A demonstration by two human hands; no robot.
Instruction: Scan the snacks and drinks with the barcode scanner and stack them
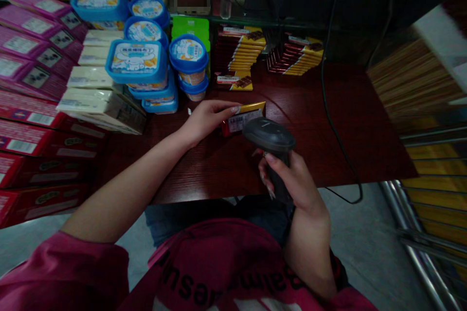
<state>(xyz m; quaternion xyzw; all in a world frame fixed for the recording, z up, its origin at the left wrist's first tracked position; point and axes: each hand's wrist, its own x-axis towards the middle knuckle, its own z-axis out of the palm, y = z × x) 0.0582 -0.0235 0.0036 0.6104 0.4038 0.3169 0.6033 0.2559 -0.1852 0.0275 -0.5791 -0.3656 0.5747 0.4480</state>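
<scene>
My left hand (205,119) rests on a red and yellow chocolate bar (251,112) lying label-up on the dark red table (328,131), fingers pressed along its top edge. My right hand (292,180) is wrapped round the handle of a grey barcode scanner (269,135). The scanner's head hangs just over the bar's white label, covering part of it.
Blue-lidded tubs (136,60) and white cartons (98,99) are piled at the left, pink and red boxes (32,58) beyond them. Stacks of chocolate bars (239,51) lie at the back. A black cable (330,116) runs across the table. Shelving (430,131) stands at the right.
</scene>
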